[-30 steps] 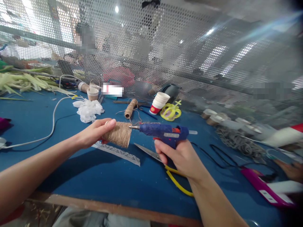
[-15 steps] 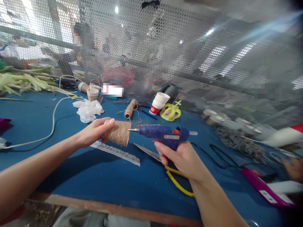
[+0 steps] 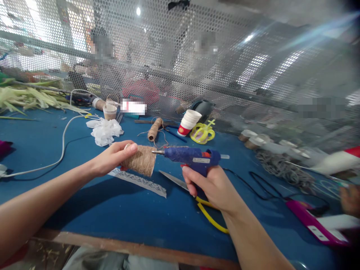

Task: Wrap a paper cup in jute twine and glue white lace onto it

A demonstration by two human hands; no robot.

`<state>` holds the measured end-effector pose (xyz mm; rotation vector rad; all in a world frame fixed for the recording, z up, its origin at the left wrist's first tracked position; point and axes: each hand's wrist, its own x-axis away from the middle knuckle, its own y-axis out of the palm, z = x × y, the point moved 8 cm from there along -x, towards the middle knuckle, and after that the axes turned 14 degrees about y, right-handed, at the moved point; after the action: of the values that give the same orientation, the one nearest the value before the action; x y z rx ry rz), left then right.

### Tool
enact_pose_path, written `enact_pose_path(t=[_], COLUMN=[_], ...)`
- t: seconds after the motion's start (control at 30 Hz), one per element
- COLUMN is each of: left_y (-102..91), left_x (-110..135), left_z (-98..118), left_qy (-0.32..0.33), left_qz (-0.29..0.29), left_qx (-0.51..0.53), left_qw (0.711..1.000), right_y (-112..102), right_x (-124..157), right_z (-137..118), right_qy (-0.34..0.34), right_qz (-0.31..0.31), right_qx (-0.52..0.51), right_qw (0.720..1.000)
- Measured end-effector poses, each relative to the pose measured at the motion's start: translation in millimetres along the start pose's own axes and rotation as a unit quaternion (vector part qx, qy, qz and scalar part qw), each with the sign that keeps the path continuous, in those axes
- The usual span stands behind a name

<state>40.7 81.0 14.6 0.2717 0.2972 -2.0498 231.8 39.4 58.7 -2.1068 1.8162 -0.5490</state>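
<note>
My left hand (image 3: 119, 155) is closed on a twine-wrapped cup (image 3: 142, 161), held on its side above the blue table with its wide end to the right. In my right hand (image 3: 206, 183) is a blue glue gun (image 3: 187, 155), its metal nozzle pointing left at the upper rim edge of the cup. A clear glue stick (image 3: 225, 156) pokes out of its back. Beneath, a strip of white lace (image 3: 140, 183) lies flat. Scissors (image 3: 212, 217) with yellow handles lie partly hidden under my right hand.
Behind stand a twine roll (image 3: 155, 129), stacked paper cups (image 3: 189, 123), a yellow crown-shaped piece (image 3: 202, 134) and crumpled white lace (image 3: 105, 131). A purple power strip (image 3: 306, 217) lies right, near another person's hand (image 3: 350, 198). Perforated metal (image 3: 157, 48) closes off the back.
The glue gun has shifted slightly left, so its nozzle now overlaps the cup's rim edge. The cup has turned a little in my left hand.
</note>
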Motion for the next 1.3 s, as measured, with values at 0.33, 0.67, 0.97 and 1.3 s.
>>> enact_pose_path(t=[0.33,0.67,0.97,1.3], left_y=[-2.0,0.1,-1.7,-0.2], left_x=[-0.4,0.4,-0.4,1.4], left_z=[-1.3,2.4,2.9,9.1], left_qy=[0.000,0.018,0.010,0.007], left_qz=[0.003,-0.012,0.001,-0.014], left_qx=[0.019,0.002,-0.018,-0.054], left_qw=[1.000,1.000,1.000,0.998], right_y=[3.9,-0.1,6.2,-1.6], right_x=[0.6,-4.0,-0.2,-0.6], right_z=[-2.0,4.3,-1.0,-0.9], right_qy=[0.001,0.008,-0.009,0.006], right_qz=[-0.039,-0.013,-0.063,0.014], right_qx=[0.007,-0.029,0.010,0.005], right_qw=[0.999,0.999,0.998,1.000])
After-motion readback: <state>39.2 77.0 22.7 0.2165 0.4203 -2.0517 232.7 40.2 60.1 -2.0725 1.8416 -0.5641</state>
